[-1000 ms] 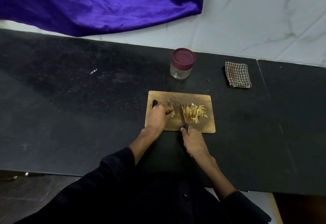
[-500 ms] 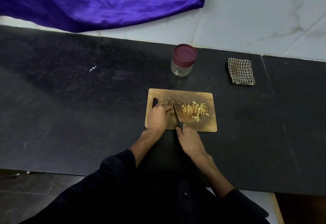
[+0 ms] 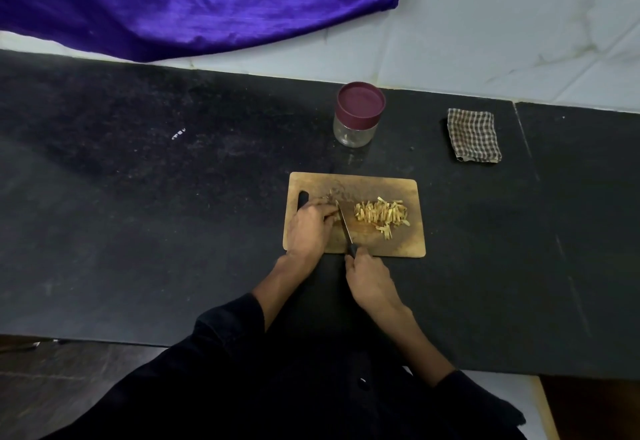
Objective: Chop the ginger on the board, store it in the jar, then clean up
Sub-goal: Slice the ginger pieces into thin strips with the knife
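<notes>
One head-worn view looks steeply down and forward over the black bench, close above the cutting board.

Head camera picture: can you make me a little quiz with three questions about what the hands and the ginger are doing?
1. True or false: the jar has its lid on.
2. Which hand grips the knife? A) left hand B) right hand C) neither
3. Fill in: the pile of cut ginger strips lies on the ____ board.

Key
1. True; the maroon lid sits on the jar, behind the chopping board.
2. B; the right hand holds the handle, while the left hand steadies the uncut ginger beside the blade.
3. chopping
</notes>
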`<state>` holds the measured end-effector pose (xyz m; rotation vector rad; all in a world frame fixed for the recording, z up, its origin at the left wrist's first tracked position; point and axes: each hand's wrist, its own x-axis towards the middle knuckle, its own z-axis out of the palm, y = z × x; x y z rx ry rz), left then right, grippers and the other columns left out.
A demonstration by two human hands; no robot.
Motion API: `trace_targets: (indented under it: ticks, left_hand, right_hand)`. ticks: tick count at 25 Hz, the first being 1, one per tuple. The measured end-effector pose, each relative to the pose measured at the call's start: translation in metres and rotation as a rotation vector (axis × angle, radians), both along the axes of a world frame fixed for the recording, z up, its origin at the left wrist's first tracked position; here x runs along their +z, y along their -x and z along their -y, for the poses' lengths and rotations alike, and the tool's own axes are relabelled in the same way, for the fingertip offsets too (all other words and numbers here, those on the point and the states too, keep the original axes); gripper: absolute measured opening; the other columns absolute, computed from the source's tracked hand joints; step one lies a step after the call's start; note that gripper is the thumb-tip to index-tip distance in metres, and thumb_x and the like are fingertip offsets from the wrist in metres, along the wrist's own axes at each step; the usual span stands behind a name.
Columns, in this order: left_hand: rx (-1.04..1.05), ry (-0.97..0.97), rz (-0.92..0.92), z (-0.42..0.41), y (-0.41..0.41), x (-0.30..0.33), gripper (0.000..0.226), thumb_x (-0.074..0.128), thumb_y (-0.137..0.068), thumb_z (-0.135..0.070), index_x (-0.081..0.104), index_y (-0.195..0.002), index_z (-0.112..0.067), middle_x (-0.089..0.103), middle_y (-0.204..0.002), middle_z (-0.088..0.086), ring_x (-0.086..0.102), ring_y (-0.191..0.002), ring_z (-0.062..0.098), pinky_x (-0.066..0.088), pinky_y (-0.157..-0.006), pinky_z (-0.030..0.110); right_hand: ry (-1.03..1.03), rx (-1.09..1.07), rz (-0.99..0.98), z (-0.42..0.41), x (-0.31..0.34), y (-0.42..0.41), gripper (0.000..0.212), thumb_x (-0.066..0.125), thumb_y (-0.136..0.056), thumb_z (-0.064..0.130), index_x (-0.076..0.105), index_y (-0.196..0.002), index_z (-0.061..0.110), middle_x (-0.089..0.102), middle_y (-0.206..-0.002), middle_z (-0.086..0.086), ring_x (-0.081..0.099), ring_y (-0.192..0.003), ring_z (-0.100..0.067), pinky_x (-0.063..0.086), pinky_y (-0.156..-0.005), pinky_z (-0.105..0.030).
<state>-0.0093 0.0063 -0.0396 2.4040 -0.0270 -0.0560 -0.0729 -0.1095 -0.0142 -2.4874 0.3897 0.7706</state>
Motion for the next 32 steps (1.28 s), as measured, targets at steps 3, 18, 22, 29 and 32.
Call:
trace_targets:
  ticks: [3, 18, 22, 29, 32]
  left_hand:
    - [-0.002, 0.000, 0.005, 0.000, 0.000, 0.000, 0.021, 0.066, -0.087, -0.014, 0.073, -0.107, -0.015, 0.065, -0.116, 0.003, 0.061, -0.105, 0.018, 0.050, -0.090, 0.036]
    - [0.030, 0.048, 0.056, -0.003, 0.005, -0.001, 0.021, 0.065, -0.086, -0.006, 0.073, -0.105, -0.013, 0.066, -0.114, 0.003, 0.063, -0.101, 0.014, 0.048, -0.094, 0.027]
    - [0.041, 0.021, 0.050, -0.002, 0.005, 0.000, 0.020, 0.064, -0.087, -0.008, 0.074, -0.103, -0.013, 0.066, -0.111, 0.005, 0.063, -0.095, 0.016, 0.050, -0.088, 0.028]
    - [0.037, -0.031, -0.002, 0.000, 0.006, 0.003, 0.018, 0.061, -0.089, -0.011, 0.075, -0.099, -0.013, 0.064, -0.111, 0.006, 0.064, -0.089, 0.019, 0.051, -0.080, 0.031]
    - [0.006, -0.072, -0.021, 0.001, 0.007, 0.004, 0.020, 0.057, -0.091, -0.011, 0.075, -0.099, -0.010, 0.063, -0.114, 0.007, 0.064, -0.088, 0.023, 0.052, -0.078, 0.036]
  right_hand:
    - [-0.082, -0.096, -0.003, 0.003, 0.001, 0.005, 0.030, 0.036, -0.106, 0.036, 0.049, -0.115, 0.011, 0.065, -0.100, -0.014, 0.069, -0.078, -0.026, 0.060, -0.065, -0.041]
    - [-0.056, 0.020, 0.057, -0.003, 0.011, -0.005, 0.026, 0.039, -0.105, 0.035, 0.051, -0.111, 0.014, 0.065, -0.095, -0.010, 0.069, -0.086, -0.029, 0.059, -0.078, -0.049]
    - [-0.059, 0.047, 0.067, -0.003, 0.009, -0.005, 0.025, 0.039, -0.105, 0.034, 0.050, -0.110, 0.013, 0.064, -0.099, -0.012, 0.069, -0.089, -0.032, 0.058, -0.079, -0.052]
    - [0.019, 0.030, 0.015, -0.010, 0.004, -0.009, 0.028, 0.040, -0.105, 0.029, 0.051, -0.122, 0.010, 0.063, -0.113, -0.012, 0.064, -0.102, -0.028, 0.050, -0.077, -0.040]
    - [0.031, 0.027, -0.012, -0.011, 0.004, -0.010, 0.029, 0.039, -0.105, 0.028, 0.052, -0.122, 0.008, 0.063, -0.116, -0.014, 0.063, -0.105, -0.031, 0.050, -0.078, -0.041]
